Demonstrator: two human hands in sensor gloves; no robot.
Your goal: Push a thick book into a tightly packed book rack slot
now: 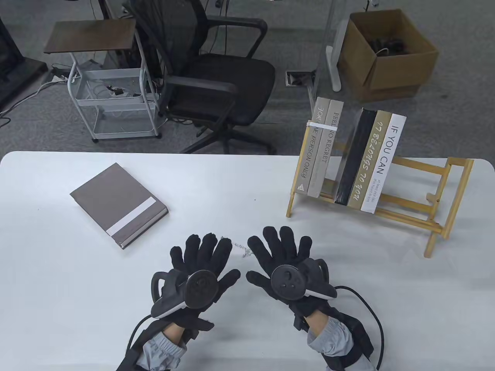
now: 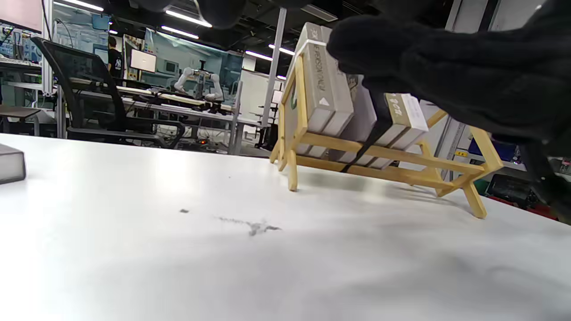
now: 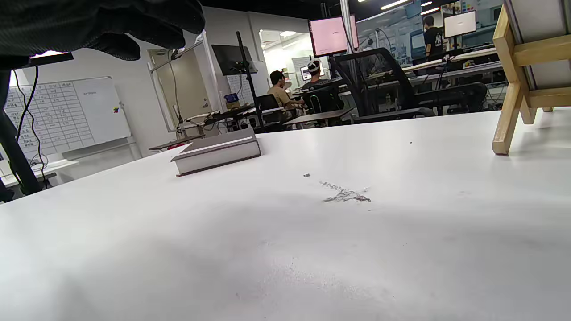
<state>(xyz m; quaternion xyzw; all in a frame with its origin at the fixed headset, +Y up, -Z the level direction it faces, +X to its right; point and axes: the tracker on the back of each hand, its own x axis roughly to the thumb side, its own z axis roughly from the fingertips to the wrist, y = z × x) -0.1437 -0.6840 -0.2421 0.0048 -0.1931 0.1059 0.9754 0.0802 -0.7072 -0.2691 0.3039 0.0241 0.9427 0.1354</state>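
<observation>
The thick book (image 1: 119,205) lies flat on the left of the white surface (image 1: 58,290), spine edge toward the person, well apart from both hands. It looks like a stiff hardback with a matte grey cover and a white band, so it is probably fairly heavy and will not bend; the cloth-like cover should give the gloves good friction. A sensible hold is across the spine with fingers on one cover and thumb on the other, then a flat palm on the outer edge for the push. The left hand (image 1: 201,266) and the right hand (image 1: 288,264) hover side by side near the front edge, fingers spread, holding nothing. Between their fingertips a grey scuff mark (image 1: 241,250) shows on the surface. To the right stands the wooden rack (image 1: 433,201), its books leaning, with a narrow gap (image 1: 340,154) between two grey books and a black one; the fit will likely be tight and the light rack may slide. Behind are an office chair (image 1: 216,77), a cart and a cardboard box.
</observation>
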